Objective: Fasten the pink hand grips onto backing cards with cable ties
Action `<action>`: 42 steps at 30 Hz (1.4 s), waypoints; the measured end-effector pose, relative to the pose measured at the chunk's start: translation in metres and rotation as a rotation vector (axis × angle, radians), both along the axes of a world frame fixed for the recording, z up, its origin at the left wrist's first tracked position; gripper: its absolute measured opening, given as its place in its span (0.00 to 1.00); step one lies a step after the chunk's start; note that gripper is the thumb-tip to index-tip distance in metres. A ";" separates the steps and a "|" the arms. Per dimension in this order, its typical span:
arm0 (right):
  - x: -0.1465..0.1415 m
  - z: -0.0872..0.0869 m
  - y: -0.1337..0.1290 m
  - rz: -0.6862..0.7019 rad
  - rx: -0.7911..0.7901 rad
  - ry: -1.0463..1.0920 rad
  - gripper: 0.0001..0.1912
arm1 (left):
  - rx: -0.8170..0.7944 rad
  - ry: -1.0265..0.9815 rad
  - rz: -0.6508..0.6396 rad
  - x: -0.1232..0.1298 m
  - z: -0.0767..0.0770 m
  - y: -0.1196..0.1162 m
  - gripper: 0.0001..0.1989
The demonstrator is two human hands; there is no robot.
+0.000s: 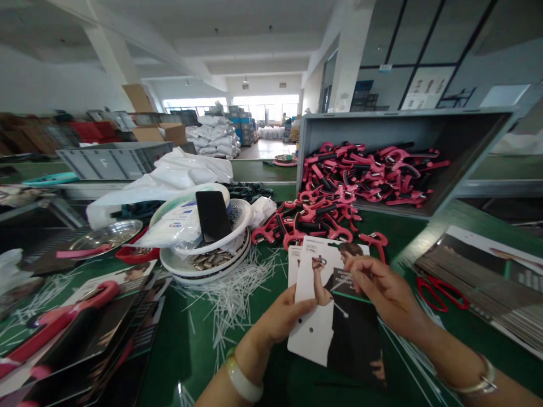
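My left hand grips the lower left edge of a white printed product card, which shows a person in black and has small punched holes. My right hand sits over the card's upper right, its fingertips pinching a thin white plastic strand. A second card shows behind the first. Loose white plastic strands lie scattered to the left of my hands. Red-and-black grip handles spill onto the green bench just beyond the cards.
A grey crate full of handles stands beyond the cards. White bowls hold a black phone and metal parts. Red scissors lie on the right beside a stack of cards. More cards and handles lie at the left.
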State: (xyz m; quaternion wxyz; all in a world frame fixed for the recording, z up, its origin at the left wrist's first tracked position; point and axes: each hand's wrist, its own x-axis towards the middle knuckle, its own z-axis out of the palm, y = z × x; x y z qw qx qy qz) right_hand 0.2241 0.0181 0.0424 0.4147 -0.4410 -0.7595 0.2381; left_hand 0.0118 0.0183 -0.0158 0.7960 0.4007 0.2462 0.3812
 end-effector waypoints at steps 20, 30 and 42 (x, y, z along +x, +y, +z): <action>-0.008 -0.007 -0.014 0.064 0.498 -0.534 0.11 | -0.021 0.037 0.249 0.001 -0.004 0.002 0.22; 0.082 -0.048 0.017 -0.381 -0.353 -0.880 0.11 | -0.030 0.275 0.415 -0.014 -0.012 0.025 0.37; 0.102 -0.060 0.023 -0.335 -0.454 -0.288 0.09 | -0.021 0.331 0.403 -0.023 -0.019 0.026 0.29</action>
